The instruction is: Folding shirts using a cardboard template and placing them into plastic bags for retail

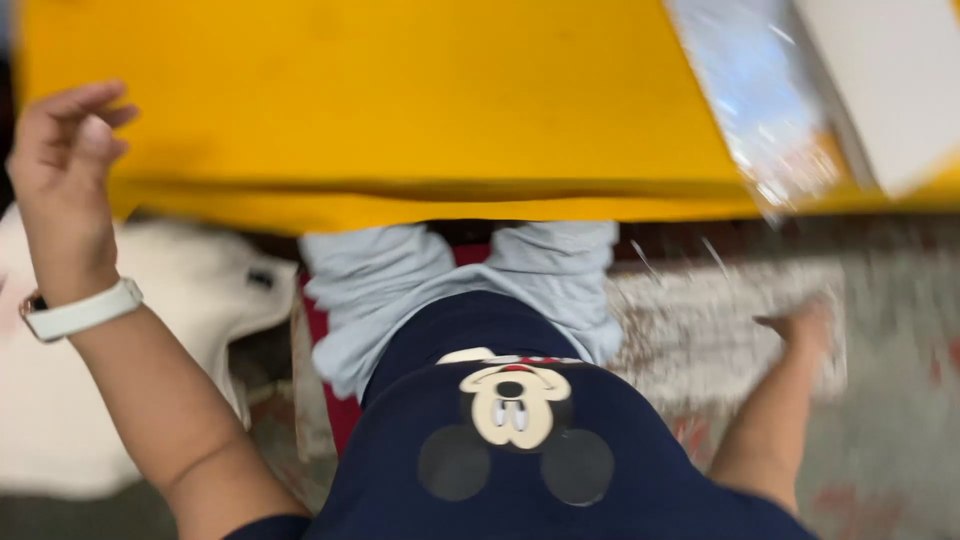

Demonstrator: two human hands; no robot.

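Observation:
My left hand [62,150] is raised at the left edge of a yellow table [400,110]. Its fingers are loosely curled and hold nothing, and a white band sits on the wrist. My right hand [800,325] hangs low at the right, below the table edge. It is blurred and rests against a crinkled clear plastic heap [690,330] beside my lap. Whether it grips the plastic I cannot tell. My navy shirt with a cartoon mouse print fills the bottom centre.
On the table's right end lie a shiny clear plastic packet [760,110] and a white box [890,80]. A white soft bag [60,400] sits low at the left. My knees in grey trousers [380,280] are under the table edge.

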